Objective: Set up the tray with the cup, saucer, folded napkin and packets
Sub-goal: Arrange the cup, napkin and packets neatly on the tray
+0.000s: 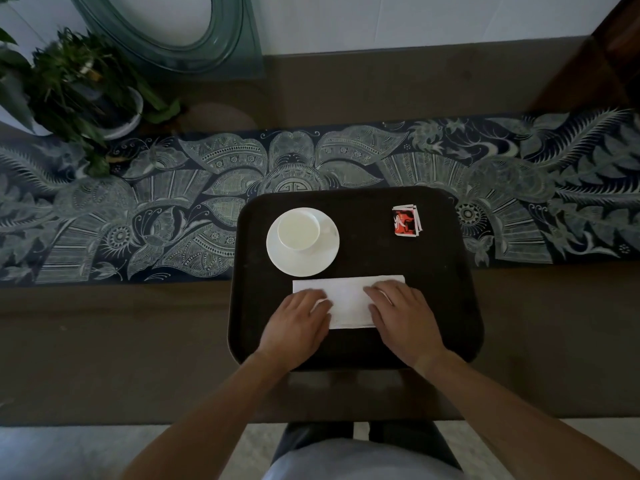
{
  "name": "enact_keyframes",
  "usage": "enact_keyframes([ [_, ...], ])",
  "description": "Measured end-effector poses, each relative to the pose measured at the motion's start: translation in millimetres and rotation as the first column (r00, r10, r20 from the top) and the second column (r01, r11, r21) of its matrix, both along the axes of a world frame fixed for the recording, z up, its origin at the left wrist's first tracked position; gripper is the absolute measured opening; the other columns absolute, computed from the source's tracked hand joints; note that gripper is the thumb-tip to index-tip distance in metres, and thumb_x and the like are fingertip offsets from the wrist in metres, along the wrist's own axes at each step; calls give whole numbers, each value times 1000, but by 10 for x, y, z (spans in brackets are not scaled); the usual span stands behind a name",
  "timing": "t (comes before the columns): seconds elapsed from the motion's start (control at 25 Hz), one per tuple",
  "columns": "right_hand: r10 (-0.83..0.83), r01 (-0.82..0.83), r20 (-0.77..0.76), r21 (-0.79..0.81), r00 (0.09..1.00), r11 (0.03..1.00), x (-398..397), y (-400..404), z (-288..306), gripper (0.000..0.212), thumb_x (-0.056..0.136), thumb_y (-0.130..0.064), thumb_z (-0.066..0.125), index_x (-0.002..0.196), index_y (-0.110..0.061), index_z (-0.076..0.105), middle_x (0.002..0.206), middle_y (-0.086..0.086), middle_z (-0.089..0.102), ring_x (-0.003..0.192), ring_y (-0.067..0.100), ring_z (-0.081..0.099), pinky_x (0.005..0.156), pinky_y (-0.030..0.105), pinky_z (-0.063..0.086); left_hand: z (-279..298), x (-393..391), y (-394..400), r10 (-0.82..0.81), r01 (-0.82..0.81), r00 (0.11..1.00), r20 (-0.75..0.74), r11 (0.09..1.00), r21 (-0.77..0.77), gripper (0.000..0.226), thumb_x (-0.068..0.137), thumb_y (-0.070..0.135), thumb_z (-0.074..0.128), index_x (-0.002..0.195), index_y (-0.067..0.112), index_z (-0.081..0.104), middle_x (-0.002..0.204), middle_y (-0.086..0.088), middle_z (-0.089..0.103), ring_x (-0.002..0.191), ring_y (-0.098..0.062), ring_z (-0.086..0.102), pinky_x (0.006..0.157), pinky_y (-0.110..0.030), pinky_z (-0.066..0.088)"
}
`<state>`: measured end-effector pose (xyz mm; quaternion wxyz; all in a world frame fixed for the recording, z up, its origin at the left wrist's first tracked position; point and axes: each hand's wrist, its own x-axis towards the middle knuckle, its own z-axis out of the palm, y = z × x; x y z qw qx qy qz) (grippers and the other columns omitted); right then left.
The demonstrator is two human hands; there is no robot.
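A dark tray (433, 271) lies on the table in front of me. On its far left, a white cup (298, 232) stands on a white saucer (325, 252). A small stack of red and white packets (407, 220) lies at the tray's far right. A white folded napkin (348, 296) lies across the near half of the tray. My left hand (296, 323) rests on the napkin's left part with fingers flat. My right hand (403, 315) presses on its right part, fingers spread and fairly straight. Both hands cover the napkin's near corners.
A patterned dark blue runner (138, 209) crosses the brown table under the tray's far end. A potted plant (83, 88) stands at the far left. A glass-framed oval object (194, 39) leans on the wall behind. The table's near edge is just below my wrists.
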<state>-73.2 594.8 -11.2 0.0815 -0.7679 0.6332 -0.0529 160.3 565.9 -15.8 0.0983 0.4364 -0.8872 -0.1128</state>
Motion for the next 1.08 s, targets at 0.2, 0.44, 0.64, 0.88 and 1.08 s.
enact_keyframes([
  [0.2, -15, 24, -73, 122, 997, 992, 284, -73, -252, 56, 101, -35, 32, 152, -11, 25, 160, 11, 22, 150, 27, 12, 120, 49, 17, -204, -496, 29, 18, -27, 997, 72, 992, 123, 54, 102, 28, 25, 150, 4, 26, 158, -14, 24, 148, -25, 16, 118, -42, 23],
  [0.44, 21, -2, -117, 162, 993, 987, 194, -46, -395, 63, 101, -47, 16, 154, -13, 13, 162, 9, 11, 150, 23, 7, 121, 46, 14, -375, -385, 44, 56, -93, 975, 216, 982, 165, 60, 104, 42, 6, 154, 10, 4, 163, -8, 2, 149, -19, -3, 121, -42, 13],
  [0.64, -20, 58, -201, 184, 979, 981, -57, 10, -336, 72, 98, -58, 8, 155, -14, 5, 163, 7, 6, 150, 20, 3, 121, 45, 9, -376, -23, 77, 77, -130, 959, 274, 975, 181, 65, 102, 51, 8, 154, 14, -6, 163, -4, -9, 149, -17, -9, 121, -41, 12],
  [0.88, -32, 74, -182, 228, 983, 971, -178, 87, -278, 73, 96, -58, 3, 155, -15, 2, 164, 5, 2, 150, 20, -4, 121, 45, 8, -305, 189, 146, 161, -224, 944, 287, 953, 204, 67, 100, 53, 6, 154, 15, -8, 161, -3, -14, 148, -15, -13, 121, -37, 2],
  [1.08, -25, 48, -137, 165, 990, 985, -27, 72, -146, 70, 99, -54, 12, 155, -12, 6, 164, 9, 4, 150, 25, 0, 121, 47, 8, -143, 44, 221, 167, -204, 963, 210, 965, 167, 63, 103, 47, 17, 154, 11, 8, 162, -7, 3, 149, -18, 0, 121, -40, 10],
])
